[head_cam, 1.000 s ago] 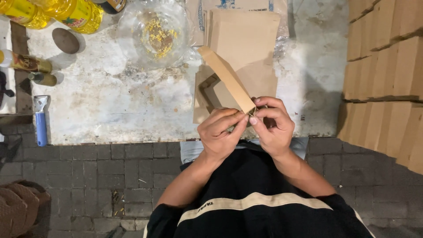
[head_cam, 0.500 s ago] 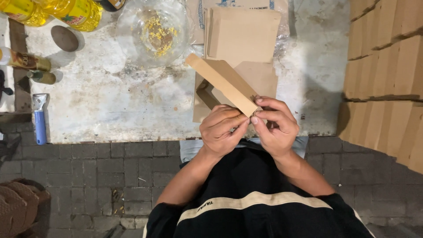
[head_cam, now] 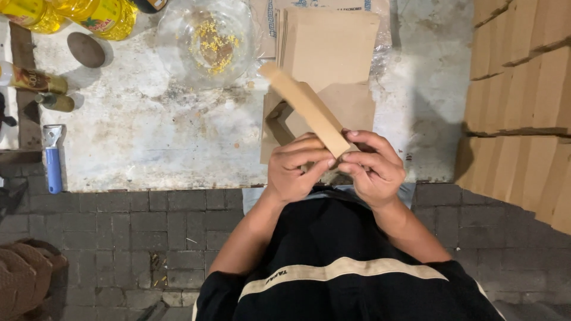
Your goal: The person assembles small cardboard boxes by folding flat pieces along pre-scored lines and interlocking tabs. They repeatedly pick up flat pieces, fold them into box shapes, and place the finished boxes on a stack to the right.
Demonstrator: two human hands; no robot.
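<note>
At frame centre, our left hand (head_cam: 295, 169) and right hand (head_cam: 373, 167) close their fingers on a tilted cardboard box (head_cam: 307, 107) above the stained white table (head_cam: 148, 137); grey brick floor (head_cam: 143, 238) below.

The box (head_cam: 306, 110) in the hands is matt brown cardboard, smooth-faced, like the flat sheets (head_cam: 330, 41) far behind it and the stacks (head_cam: 517, 89) on the right. The table (head_cam: 148, 137) is rough, stained and pale. The bowl (head_cam: 205, 35) looks clear and glossy; the bottles (head_cam: 101, 15) are shiny plastic. The floor (head_cam: 119, 226) is matt grey brick.
</note>
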